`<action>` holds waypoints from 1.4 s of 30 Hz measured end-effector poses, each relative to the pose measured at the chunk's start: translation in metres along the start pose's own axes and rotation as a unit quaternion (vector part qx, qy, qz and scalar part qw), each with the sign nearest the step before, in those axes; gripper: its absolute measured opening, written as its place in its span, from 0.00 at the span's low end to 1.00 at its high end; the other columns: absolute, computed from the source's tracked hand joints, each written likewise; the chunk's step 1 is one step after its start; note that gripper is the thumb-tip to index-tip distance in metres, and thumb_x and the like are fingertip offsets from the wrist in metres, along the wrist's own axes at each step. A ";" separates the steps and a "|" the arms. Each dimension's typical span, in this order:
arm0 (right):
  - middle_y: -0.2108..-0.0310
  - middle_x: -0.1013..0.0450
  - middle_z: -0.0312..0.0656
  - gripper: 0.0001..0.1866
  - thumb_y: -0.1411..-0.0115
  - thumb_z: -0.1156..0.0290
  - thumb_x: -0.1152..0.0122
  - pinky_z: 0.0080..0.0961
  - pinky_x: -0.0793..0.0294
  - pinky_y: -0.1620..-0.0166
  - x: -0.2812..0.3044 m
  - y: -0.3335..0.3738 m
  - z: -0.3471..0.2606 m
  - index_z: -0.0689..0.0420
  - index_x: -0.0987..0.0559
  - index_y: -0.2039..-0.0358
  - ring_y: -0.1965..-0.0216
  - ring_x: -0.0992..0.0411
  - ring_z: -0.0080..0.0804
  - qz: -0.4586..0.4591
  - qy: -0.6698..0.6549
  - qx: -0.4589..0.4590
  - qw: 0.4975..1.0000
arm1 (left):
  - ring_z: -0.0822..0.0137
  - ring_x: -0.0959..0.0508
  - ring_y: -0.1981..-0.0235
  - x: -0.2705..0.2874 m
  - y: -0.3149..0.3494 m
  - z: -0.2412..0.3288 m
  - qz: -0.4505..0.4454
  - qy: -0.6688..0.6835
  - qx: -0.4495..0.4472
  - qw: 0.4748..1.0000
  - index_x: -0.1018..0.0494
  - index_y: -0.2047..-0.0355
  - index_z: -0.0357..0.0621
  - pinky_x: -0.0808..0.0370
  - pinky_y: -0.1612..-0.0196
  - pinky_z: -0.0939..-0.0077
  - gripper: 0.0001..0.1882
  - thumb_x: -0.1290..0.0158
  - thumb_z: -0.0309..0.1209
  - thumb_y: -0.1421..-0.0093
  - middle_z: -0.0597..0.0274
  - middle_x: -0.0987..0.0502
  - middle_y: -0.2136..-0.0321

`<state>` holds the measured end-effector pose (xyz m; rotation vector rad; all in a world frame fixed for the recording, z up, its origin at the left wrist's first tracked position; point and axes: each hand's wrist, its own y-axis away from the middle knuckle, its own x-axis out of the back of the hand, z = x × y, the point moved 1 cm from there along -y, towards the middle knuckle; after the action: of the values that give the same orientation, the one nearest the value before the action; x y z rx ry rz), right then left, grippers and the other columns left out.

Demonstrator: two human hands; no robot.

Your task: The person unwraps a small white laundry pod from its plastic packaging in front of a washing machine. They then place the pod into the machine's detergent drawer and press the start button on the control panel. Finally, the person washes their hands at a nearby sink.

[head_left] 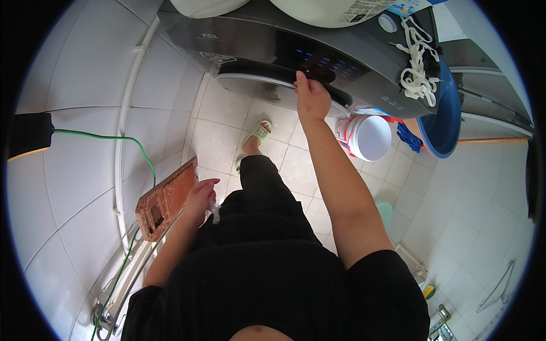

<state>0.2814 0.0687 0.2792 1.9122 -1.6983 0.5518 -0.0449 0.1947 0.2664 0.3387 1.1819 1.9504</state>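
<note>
The dark grey front-loading washing machine (256,42) stands before me, blue lights glowing on its black control panel (324,59). My right hand (313,99) reaches up to the panel's lower edge above the round door (261,88). Its fingers are curled in, with a fingertip at the panel; nothing shows in them. Down by my left thigh, my left hand (203,198) is closed on a crumpled piece of clear plastic (214,211), part of which hangs below the fingers. Beside that hand leans a reddish-brown ridged washboard (168,199).
White containers (330,11) and a bundle of white cord (420,62) sit on the machine. To its right are a white bucket (372,138) and a blue basin (443,116). A green cable (108,135) runs along the tiled left wall. My slippered foot (259,136) is on floor tiles.
</note>
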 end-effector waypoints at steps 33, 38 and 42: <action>0.84 0.29 0.40 0.22 0.50 0.50 0.44 0.30 0.34 0.74 -0.001 0.001 0.012 0.56 0.24 0.85 0.79 0.31 0.37 0.055 -0.005 0.140 0.989 | 0.79 0.39 0.82 -0.006 -0.009 -0.022 -0.007 -0.029 0.024 0.999 0.30 0.59 0.38 0.43 0.78 0.86 0.13 0.56 0.31 0.41 0.71 0.37 0.84; 0.85 0.29 0.39 0.23 0.47 0.50 0.48 0.28 0.33 0.73 -0.002 -0.004 0.023 0.57 0.24 0.86 0.79 0.31 0.37 0.030 -0.043 0.139 0.989 | 0.80 0.40 0.82 -0.016 -0.006 -0.026 -0.005 -0.032 0.029 0.999 0.29 0.60 0.38 0.43 0.78 0.87 0.12 0.57 0.31 0.40 0.72 0.38 0.85; 0.85 0.29 0.38 0.24 0.45 0.49 0.49 0.24 0.33 0.73 0.001 -0.003 0.022 0.57 0.23 0.84 0.80 0.31 0.31 0.011 -0.078 0.122 0.989 | 0.80 0.40 0.82 -0.013 -0.007 -0.034 0.001 -0.034 0.033 0.999 0.29 0.61 0.38 0.43 0.78 0.87 0.12 0.57 0.30 0.40 0.72 0.38 0.85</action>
<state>0.2835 0.0543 0.2625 2.1599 -1.8214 0.6586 -0.0534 0.1654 0.2450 0.4383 1.2039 1.8886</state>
